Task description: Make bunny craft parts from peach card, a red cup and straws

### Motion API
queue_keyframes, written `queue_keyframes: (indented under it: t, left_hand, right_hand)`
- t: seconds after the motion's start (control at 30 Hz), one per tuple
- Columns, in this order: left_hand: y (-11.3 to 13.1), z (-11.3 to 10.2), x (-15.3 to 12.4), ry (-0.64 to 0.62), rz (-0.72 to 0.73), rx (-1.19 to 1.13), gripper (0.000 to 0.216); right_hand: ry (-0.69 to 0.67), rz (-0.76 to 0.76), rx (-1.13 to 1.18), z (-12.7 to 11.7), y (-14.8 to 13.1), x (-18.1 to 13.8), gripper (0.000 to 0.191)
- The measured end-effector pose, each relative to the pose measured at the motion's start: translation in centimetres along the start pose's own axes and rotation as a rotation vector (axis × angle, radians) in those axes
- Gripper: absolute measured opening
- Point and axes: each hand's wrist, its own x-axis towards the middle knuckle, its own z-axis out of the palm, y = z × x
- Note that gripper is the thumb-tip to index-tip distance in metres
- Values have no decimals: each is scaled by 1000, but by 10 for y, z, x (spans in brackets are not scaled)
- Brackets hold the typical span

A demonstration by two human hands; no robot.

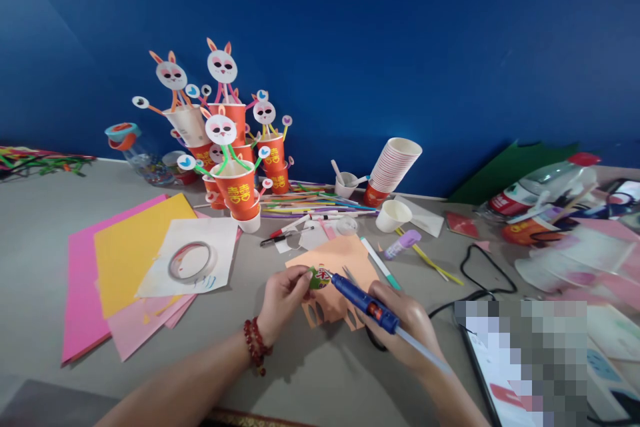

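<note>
My left hand [281, 299], with a red bead bracelet [255, 345] at its wrist, pinches a small green printed piece [319, 279] between thumb and fingertips. Wrapped round a blue hot glue gun [363, 299] is my right hand [407, 321]; a clear glue stick [423, 349] juts from the gun's back end. The gun's nozzle points left, at the green piece; whether they touch I cannot tell. Beneath both hands lies a sheet of orange paper [305, 253] with oval cuts along its near edge. Scissors [349, 275] lie partly hidden behind the gun.
Orange paper cups with rabbit faces [237, 190] stand at the back left. Coloured sheets [85, 280] and a tape roll [190, 261] lie to the left. A cup stack [395, 163], purple glue stick [403, 245], black cable [493, 277] and plastic bottle [545, 183] are rightward.
</note>
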Motion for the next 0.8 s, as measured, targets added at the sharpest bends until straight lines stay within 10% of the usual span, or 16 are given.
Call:
queue_keyframes:
  t: [0.8]
  left_hand:
    - [2,0,-1,8,14,1,32]
  right_hand:
    - [1,-16,4,-1,-3,0,24]
